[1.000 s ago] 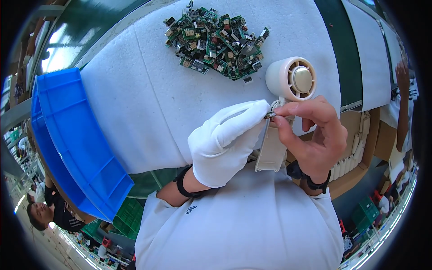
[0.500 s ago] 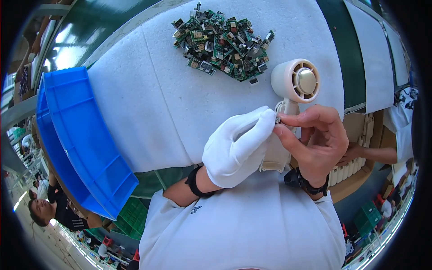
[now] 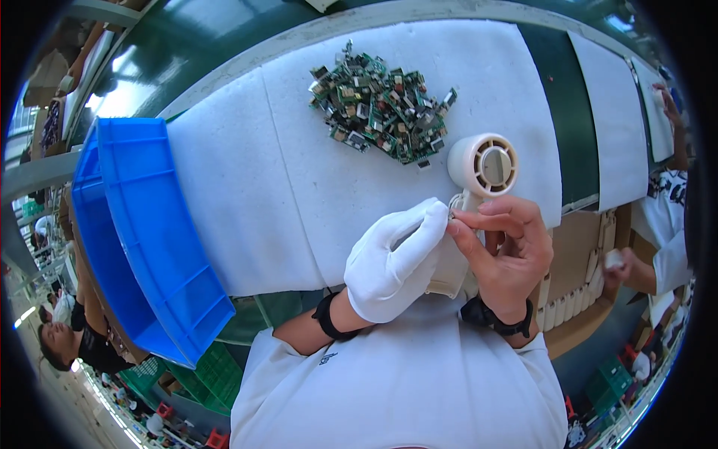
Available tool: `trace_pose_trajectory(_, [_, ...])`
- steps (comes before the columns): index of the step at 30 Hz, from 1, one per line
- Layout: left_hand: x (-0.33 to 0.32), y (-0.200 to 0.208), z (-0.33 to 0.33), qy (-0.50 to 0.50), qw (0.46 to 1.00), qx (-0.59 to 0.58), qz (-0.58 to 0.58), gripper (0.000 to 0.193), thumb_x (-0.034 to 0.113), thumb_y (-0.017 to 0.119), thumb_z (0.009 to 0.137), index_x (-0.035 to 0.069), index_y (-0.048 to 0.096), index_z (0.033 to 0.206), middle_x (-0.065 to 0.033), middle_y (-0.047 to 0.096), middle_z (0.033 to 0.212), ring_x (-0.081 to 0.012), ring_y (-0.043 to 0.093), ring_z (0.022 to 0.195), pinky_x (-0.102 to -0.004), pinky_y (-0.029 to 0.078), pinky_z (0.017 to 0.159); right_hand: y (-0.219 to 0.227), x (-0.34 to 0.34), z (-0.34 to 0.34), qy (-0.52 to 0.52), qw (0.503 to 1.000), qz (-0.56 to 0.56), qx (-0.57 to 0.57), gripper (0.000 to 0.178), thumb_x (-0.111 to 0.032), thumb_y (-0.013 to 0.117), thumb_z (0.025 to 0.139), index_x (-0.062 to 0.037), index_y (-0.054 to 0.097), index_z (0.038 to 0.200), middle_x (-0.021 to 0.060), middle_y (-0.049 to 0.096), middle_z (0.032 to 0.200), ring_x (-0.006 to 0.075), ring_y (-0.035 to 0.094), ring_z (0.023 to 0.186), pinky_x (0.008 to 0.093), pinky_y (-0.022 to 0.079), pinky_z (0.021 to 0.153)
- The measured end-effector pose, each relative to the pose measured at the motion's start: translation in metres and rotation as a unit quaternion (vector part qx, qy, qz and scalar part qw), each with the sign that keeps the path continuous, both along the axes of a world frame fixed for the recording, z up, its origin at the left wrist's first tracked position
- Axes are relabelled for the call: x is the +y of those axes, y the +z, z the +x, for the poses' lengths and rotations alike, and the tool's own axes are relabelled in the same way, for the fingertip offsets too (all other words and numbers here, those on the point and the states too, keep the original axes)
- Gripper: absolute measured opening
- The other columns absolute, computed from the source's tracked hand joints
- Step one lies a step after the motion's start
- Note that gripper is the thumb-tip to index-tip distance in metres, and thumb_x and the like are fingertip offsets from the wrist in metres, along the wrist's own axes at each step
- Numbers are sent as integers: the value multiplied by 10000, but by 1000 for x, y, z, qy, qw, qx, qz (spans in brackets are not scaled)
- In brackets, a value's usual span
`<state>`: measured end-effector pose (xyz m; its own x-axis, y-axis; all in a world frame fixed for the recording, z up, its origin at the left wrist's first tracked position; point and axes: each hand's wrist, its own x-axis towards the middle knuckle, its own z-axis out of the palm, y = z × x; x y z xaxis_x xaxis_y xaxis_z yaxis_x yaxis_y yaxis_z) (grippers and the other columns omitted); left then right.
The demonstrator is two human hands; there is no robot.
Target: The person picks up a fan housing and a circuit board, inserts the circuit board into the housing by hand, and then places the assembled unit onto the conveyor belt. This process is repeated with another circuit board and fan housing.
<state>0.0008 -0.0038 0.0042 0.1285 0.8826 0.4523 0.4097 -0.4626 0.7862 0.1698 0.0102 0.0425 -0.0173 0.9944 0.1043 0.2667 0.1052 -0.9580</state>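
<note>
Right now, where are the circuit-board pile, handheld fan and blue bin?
Circuit-board pile [image 3: 383,112]: head view, middle of the heap.
Handheld fan [image 3: 482,165]: head view, on its round head.
Blue bin [image 3: 158,224]: head view, on its broad side wall.

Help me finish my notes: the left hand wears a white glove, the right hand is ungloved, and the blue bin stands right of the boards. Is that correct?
One slip: the head view shows the blue bin left of the boards. The rest holds: the left hand is gloved in white, the right hand ungloved.

Head-worn fisheye, facing down, near white worktop [image 3: 232,213].
</note>
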Motion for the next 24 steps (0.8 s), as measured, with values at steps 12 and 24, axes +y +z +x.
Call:
trace_pose_trajectory(12, [29, 31, -22, 209, 974, 57, 73, 420, -16, 745, 812, 78, 694, 1218, -186, 659, 1244, -368, 668, 1084, -418, 550, 889, 20, 35, 22, -9, 959, 160, -236, 587, -56, 872, 719, -45, 631, 1254, 80, 715, 1161, 142, 632, 854, 280, 495, 744])
trace_pose_trajectory(24, [29, 8, -30, 284, 948, 146, -7, 346, 41, 745, 818, 116, 679, 1150, -119, 595, 1299, -347, 604, 1147, -436, 507, 943, 34, 146, 73, 136, 980, -67, -126, 685, -127, 833, 807, -53, 541, 1423, 74, 679, 1220, 153, 649, 1086, 302, 523, 920])
